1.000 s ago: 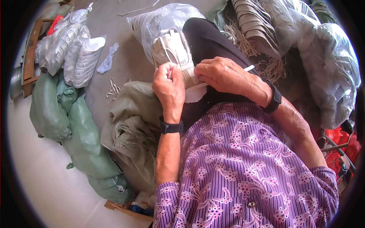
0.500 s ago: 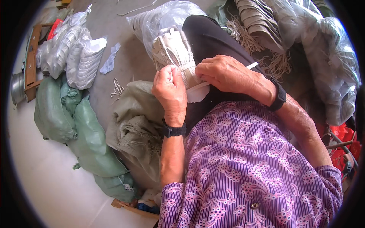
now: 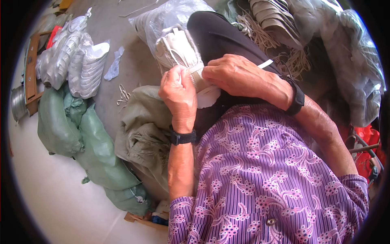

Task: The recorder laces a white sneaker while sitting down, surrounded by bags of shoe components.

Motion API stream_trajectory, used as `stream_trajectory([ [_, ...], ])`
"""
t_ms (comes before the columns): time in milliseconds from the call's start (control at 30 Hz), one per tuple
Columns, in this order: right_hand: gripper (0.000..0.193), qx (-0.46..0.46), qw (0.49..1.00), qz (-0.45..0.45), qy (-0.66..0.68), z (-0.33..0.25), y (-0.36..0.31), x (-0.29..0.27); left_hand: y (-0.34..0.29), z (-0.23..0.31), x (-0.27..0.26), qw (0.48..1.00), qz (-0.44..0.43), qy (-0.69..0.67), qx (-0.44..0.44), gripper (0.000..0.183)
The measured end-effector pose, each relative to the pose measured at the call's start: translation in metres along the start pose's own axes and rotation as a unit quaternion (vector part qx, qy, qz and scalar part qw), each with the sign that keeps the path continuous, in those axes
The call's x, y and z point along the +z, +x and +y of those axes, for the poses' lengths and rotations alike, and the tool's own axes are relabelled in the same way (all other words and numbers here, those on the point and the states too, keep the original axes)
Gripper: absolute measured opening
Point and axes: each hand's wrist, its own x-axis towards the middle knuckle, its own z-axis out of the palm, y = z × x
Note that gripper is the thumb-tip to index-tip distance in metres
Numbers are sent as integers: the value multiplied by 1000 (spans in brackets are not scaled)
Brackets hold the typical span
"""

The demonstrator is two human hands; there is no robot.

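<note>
A whitish lace-up shoe upper (image 3: pixel 175 49) rests against my dark-trousered leg, its toe end toward me. At its left side my left hand (image 3: pixel 177 87) is closed, thumb and forefinger pinching a white shoelace (image 3: pixel 196 68). The lace runs across the shoe toward my right hand (image 3: pixel 237 75), whose fingers are bent and pressed together at the shoe's right side. That hand's fingertips are partly hidden. A flat white strip (image 3: pixel 265 64) sticks out beyond my right hand; whether it belongs to the lace I cannot tell. A pale flap (image 3: pixel 209 99) shows below the shoe.
Clear plastic (image 3: pixel 142 26) lies behind the shoe. Stacked shoe parts (image 3: pixel 270 18) and bundled laces (image 3: pixel 298 61) sit at right, near bagged goods (image 3: pixel 351 69). At left are wrapped white stacks (image 3: pixel 87 67), green sacks (image 3: pixel 101 150) and a wooden frame (image 3: pixel 31 69). Beige sacking (image 3: pixel 142 134) lies beside my left arm.
My hands and the shoe have shifted slightly left in the view. A loop of lace now shows more clearly over the shoe's front. Both hands remain closed at the shoe.
</note>
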Motion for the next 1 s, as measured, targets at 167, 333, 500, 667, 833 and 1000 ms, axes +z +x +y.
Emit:
stream_trajectory([
  [167, 8, -7, 1000, 5, 5, 1, 2, 4, 4, -4, 6, 998, 49, 36, 31, 3],
  [333, 7, 0, 1000, -2, -6, 5, 2, 1, 15, -2, -1, 956, -105, -222, -157, 9],
  [500, 6, 0, 1000, 9, 13, 4, 3, 0, 5, -2, 4, 984, -10, -149, -97, 12],
  [667, 6, 16, 1000, 6, 24, 2, 0, 0, 3, -1, 2, 992, 5, -95, -84, 14],
  [833, 7, 1, 1000, 7, 18, 2, 2, -2, 4, 1, -2, 983, -21, -120, -139, 11],
  [1000, 7, 3, 1000, 7, 11, 3, 1, 1, 4, -8, 2, 982, -4, -147, -121, 8],
])
